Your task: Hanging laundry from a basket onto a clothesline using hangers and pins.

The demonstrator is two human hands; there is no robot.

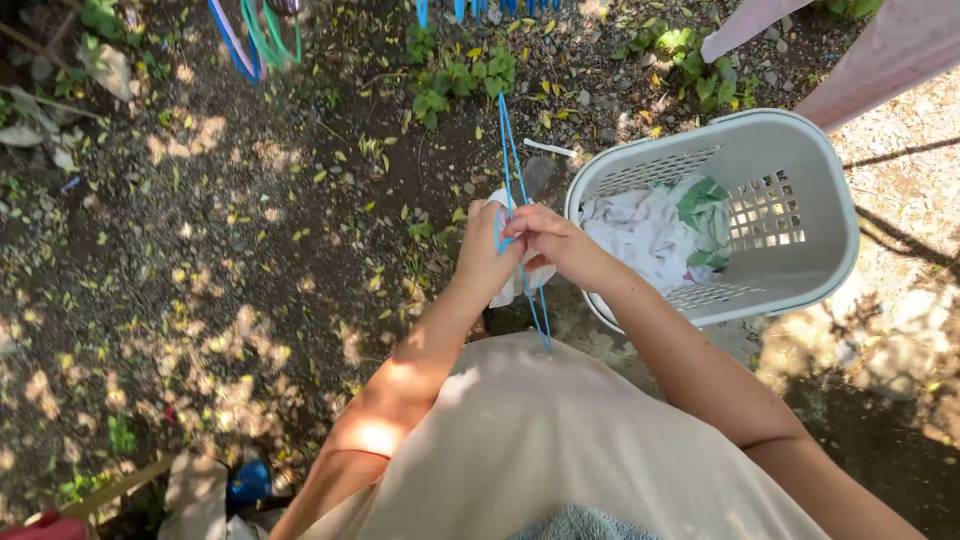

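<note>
Outdoors, on leaf-strewn dirt dappled with sun, we work a thin blue plastic clothes hanger (520,215) held between both hands at the centre of the view. Our left hand (487,248) closes around the hanger together with a small white cloth (520,285) that hangs below the fingers; our right hand (556,240) pinches the blue wire just beside it, the two hands touching. At three o'clock stands a pale grey perforated plastic laundry basket (800,170), with crumpled white and green-patterned washing (665,230) lying in its bottom. At twelve o'clock more coloured hangers (262,35) dangle overhead, and pink fabric (880,45) hangs at one o'clock. We judge the hanging-out well along: the basket looks mostly emptied, the white cloth is not yet seated on its hanger, and several pieces remain.
</note>
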